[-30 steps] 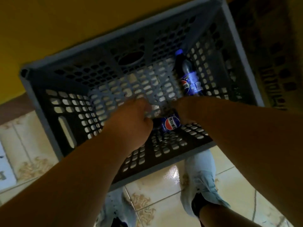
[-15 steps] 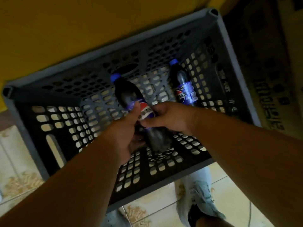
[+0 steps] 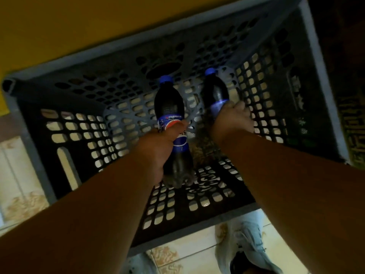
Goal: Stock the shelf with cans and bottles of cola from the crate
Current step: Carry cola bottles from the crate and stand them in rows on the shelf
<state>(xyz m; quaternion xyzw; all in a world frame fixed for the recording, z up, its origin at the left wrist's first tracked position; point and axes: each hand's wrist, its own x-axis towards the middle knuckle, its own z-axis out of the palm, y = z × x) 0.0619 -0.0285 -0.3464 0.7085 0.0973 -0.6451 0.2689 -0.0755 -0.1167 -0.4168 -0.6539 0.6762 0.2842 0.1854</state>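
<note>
Two cola bottles remain in the crate (image 3: 308, 36) — left hand (image 3: 158, 147) grips one bottle (image 3: 171, 123), right hand (image 3: 233, 119) the other bottle (image 3: 215, 91); shelving left.

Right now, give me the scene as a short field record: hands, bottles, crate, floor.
left hand: grips left cola bottle around its label
right hand: grips right cola bottle at its label
bottle caps: blue, both pointing away from the camera
crate: grey perforated plastic; no other bottles or cans visible inside
floor: patterned tiles, light shoe by the crate's near edge
</note>
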